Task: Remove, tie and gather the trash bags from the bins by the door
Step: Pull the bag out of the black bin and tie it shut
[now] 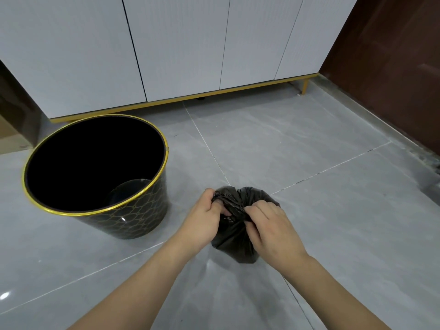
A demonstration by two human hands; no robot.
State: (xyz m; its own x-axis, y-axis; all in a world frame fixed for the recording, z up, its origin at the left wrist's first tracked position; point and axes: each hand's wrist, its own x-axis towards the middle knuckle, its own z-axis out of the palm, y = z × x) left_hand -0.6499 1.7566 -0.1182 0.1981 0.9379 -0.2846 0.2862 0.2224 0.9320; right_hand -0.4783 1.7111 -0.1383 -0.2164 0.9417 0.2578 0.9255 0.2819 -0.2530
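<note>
A small black trash bag (234,241) stands on the grey tiled floor in the lower middle of the head view. My left hand (202,220) grips the gathered plastic at the bag's top from the left. My right hand (271,227) pinches the bunched top from the right. The two hands are close together over the bag's neck. To the left stands a black bin (133,217) with a gold rim and a gold pattern; no bag lines it, and its inside is dark.
A white cabinet (178,48) on gold legs runs along the back. A dark brown door (390,67) stands at the right. Grey floor tiles (297,144) lie between bin, cabinet and door. A cardboard-coloured object (9,136) sits at the far left edge.
</note>
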